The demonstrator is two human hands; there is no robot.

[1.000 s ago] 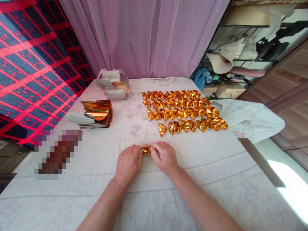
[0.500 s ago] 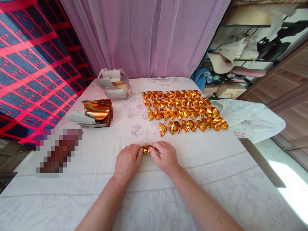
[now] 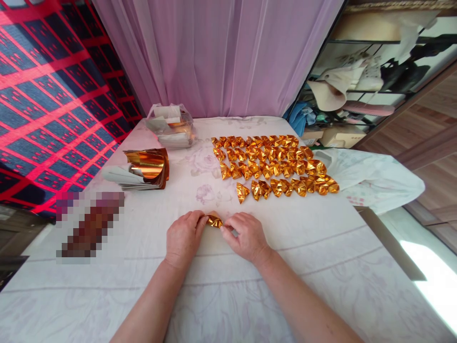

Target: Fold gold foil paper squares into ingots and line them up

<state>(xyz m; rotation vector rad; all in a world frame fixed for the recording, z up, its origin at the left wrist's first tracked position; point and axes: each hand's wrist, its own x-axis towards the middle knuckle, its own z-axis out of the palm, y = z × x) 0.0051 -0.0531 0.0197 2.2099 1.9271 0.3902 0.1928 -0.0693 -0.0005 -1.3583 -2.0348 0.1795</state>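
A: Where is the free room on the tabletop [image 3: 321, 267]?

B: In front and to the right of the hands the floral cloth lies bare as far as the right edge, where a white plastic bag [image 3: 371, 178] hangs over. To the left sits a blurred patch.

A: And the hands?

B: The left hand [image 3: 183, 237] and the right hand [image 3: 245, 235] meet over one small folded gold foil piece [image 3: 214, 221], fingers of both closed on its ends, pinching it just above the cloth, near the middle.

A: How many finished ones?

B: Four rows of folded gold ingots [image 3: 274, 164] lie beyond the hands, packed touching; too many and too small to count surely. The nearest row starts just beyond the right hand.

A: Anything else around?

B: One stack of gold foil sheets [image 3: 144, 169] at the left, one clear bag of paper [image 3: 171, 126] behind it, and a pink curtain [image 3: 214, 57] closing the far edge
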